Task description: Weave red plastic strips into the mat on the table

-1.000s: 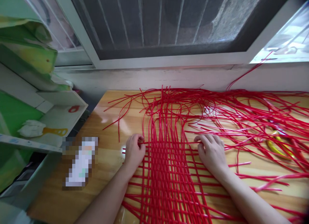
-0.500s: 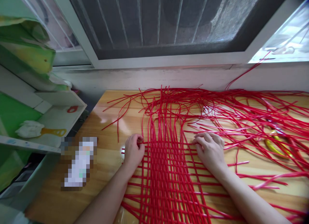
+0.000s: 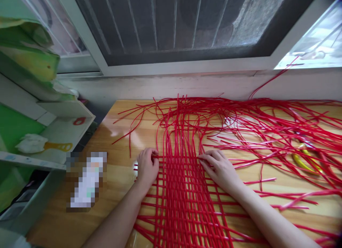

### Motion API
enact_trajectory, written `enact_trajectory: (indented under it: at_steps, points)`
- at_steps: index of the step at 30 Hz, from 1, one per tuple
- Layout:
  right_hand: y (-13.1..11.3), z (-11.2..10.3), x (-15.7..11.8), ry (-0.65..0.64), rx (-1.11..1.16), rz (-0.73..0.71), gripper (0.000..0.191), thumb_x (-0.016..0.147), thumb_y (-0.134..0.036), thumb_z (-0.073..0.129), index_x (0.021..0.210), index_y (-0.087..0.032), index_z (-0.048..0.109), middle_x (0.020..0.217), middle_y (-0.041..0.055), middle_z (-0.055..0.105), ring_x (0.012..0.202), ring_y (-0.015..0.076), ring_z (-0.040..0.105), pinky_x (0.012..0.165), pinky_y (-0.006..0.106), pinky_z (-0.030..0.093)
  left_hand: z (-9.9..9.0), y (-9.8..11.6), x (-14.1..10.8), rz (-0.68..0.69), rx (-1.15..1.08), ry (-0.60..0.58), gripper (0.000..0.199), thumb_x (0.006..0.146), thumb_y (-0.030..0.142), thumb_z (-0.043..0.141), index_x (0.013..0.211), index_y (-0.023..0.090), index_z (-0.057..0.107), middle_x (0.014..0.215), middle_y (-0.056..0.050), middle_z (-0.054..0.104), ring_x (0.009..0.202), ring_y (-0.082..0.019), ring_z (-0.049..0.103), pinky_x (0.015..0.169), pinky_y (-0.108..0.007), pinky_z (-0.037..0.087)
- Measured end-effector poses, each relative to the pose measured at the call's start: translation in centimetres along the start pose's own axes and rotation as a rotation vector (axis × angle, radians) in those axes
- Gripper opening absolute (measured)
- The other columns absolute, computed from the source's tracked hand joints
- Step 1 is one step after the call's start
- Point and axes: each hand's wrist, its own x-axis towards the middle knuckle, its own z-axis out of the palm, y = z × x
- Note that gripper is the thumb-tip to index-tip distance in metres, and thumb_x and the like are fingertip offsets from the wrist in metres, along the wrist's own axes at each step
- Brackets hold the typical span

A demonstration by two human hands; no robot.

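A woven panel of red strands lies on the wooden table, its long strands running away from me. My left hand is closed at the panel's upper left edge, pinching the end of the topmost cross strand. At the right of the same strand, my right hand has thumb and fingertips pressed together on it, over the right part of the weave. Loose ends of the long strands spread out beyond both hands.
A tangle of loose red strands covers the table's back and right. Pliers with yellow handles lie among them. At the left are a blurred-out item and a shelf with a yellow-handled brush. A window stands behind.
My right hand has moved left along the top cross strand, from beside the weave to its right part. My left hand has stayed at the left edge.
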Motion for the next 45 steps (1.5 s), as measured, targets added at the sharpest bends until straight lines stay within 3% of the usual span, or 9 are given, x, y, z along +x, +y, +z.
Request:
enact_trajectory:
  at_steps: [6, 12, 45]
  points:
    - [-0.26, 0.21, 0.21, -0.012, -0.047, 0.026, 0.017, 0.082, -0.029, 0.046, 0.092, -0.021, 0.058, 0.086, 0.0064, 0.054, 0.085, 0.0202, 0.049, 0.076, 0.035, 0.043, 0.01, 0.08, 0.03, 0.003, 0.016, -0.009, 0.020, 0.065, 0.005, 0.043, 0.077, 0.019, 0.050, 0.079, -0.001, 0.056, 0.080, -0.018, 0.050, 0.075, -0.033, 0.037]
    - [-0.47, 0.53, 0.33, -0.005, -0.046, 0.009, 0.025, 0.082, -0.029, 0.047, 0.104, -0.023, 0.056, 0.090, 0.0068, 0.052, 0.088, 0.0204, 0.048, 0.077, 0.036, 0.043, 0.05, 0.16, 0.12, -0.010, 0.028, -0.013, 0.019, 0.065, 0.005, 0.044, 0.077, 0.019, 0.051, 0.079, -0.001, 0.056, 0.081, -0.018, 0.050, 0.075, -0.033, 0.037]
    - [-0.81, 0.46, 0.49, -0.056, -0.060, -0.061, 0.031, 0.084, -0.022, 0.044, 0.111, -0.028, 0.056, 0.091, 0.0062, 0.050, 0.087, 0.0184, 0.045, 0.079, 0.035, 0.042, 0.11, 0.15, 0.14, -0.019, 0.039, -0.009, 0.019, 0.065, 0.005, 0.044, 0.076, 0.019, 0.051, 0.080, -0.002, 0.057, 0.082, -0.018, 0.050, 0.075, -0.033, 0.037]
